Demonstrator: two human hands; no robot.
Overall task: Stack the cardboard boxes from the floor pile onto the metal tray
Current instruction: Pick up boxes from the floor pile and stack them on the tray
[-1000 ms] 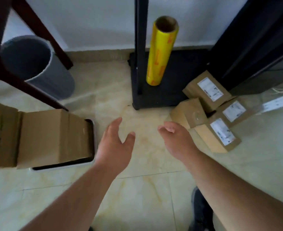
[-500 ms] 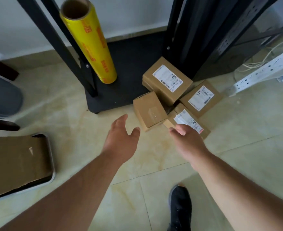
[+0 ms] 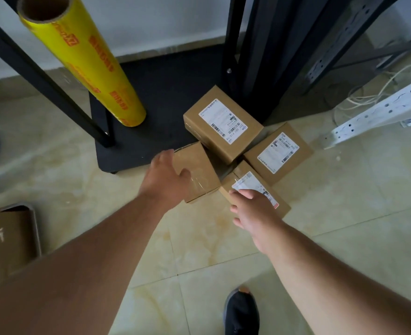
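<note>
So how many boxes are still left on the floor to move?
Done: cardboard already lies on the metal tray. In hand: the left hand is over the plain box, and the right hand reaches the nearest labelled box; neither grips yet. Left: four visible boxes, including two more labelled ones.

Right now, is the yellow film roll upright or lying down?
Upright but tilted. The yellow film roll stands on its lower end on the black base, open core up, leaning toward the camera's left.
</note>
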